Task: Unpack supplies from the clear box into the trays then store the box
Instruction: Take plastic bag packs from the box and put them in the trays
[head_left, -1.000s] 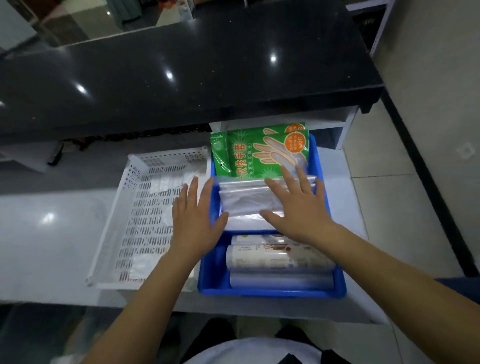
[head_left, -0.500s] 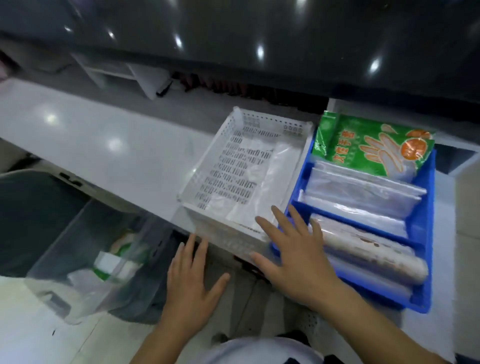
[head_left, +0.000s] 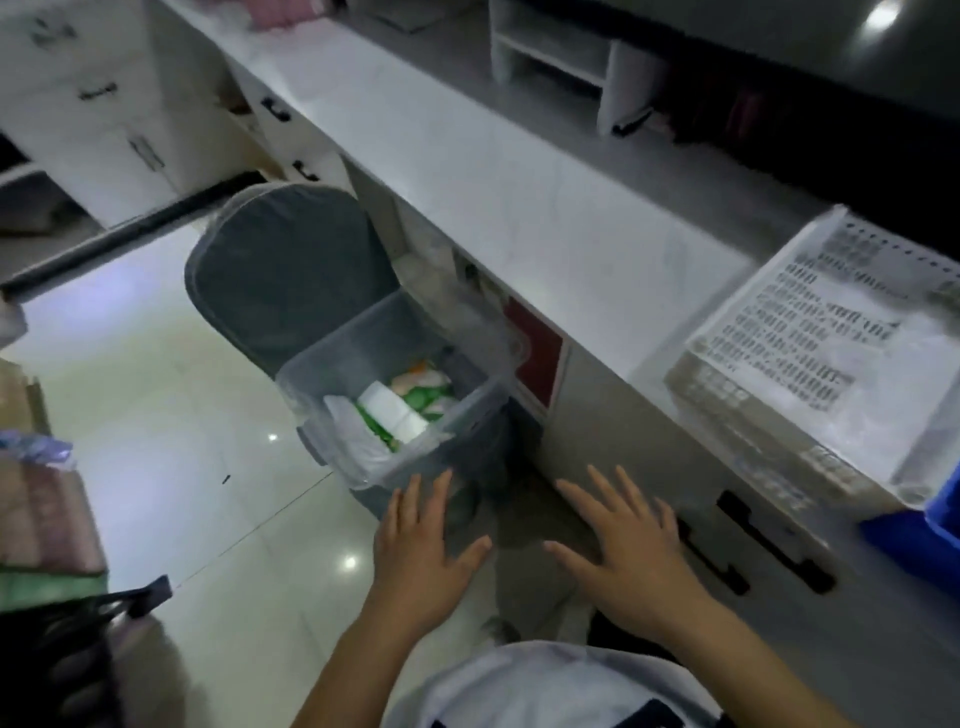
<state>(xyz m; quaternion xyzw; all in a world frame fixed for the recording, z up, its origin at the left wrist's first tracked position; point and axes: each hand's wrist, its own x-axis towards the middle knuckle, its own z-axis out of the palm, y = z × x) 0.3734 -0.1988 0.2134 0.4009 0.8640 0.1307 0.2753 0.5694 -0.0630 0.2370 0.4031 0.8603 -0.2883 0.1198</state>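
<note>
The clear box (head_left: 332, 358) sits on a grey chair seat below the counter, left of centre. Inside it lie white and green packets (head_left: 400, 410) and a white bag. My left hand (head_left: 423, 545) hovers flat, fingers spread, just in front of the box's near corner, touching nothing. My right hand (head_left: 621, 551) is also spread and empty, to the right of the box, in front of the counter's drawers. The white slotted tray (head_left: 800, 364) rests on the counter at right, and a corner of the blue tray (head_left: 919, 540) shows at the right edge.
A grey chair (head_left: 280, 275) holds the box, its back toward the far side. The white counter (head_left: 509, 187) runs diagonally, with drawers and black handles (head_left: 774, 545) under it. A white shelf unit (head_left: 566, 57) stands at the back. Glossy floor tiles spread at left, with stacked items (head_left: 41, 519) at the left edge.
My view has swung left and down, from the trays to the clear box on the chair. Both hands left the blue tray and now hover open near the box.
</note>
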